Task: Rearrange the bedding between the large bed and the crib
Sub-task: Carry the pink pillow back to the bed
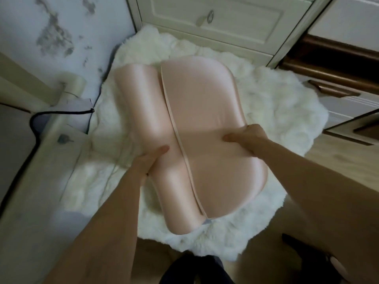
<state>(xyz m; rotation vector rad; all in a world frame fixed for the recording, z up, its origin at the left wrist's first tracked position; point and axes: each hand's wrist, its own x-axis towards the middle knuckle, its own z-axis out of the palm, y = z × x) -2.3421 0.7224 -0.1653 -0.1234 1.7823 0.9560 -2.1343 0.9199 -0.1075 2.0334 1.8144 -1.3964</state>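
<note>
Pink satin covers the pillow [196, 128], which both bare hands hold out in front of the person, above a white fluffy rug [272, 107] on the wooden floor [336, 158]. Nearest, the left hand [150, 157] has its grip closed on the rolled side of the pillow, thumb on top. Slightly farther, the right hand [246, 134] pinches the flatter side, thumb pressed into the fabric. A piped seam runs lengthwise between the two lobes. Beyond the rug stands a cream drawer unit [217, 21] with a metal handle.
</note>
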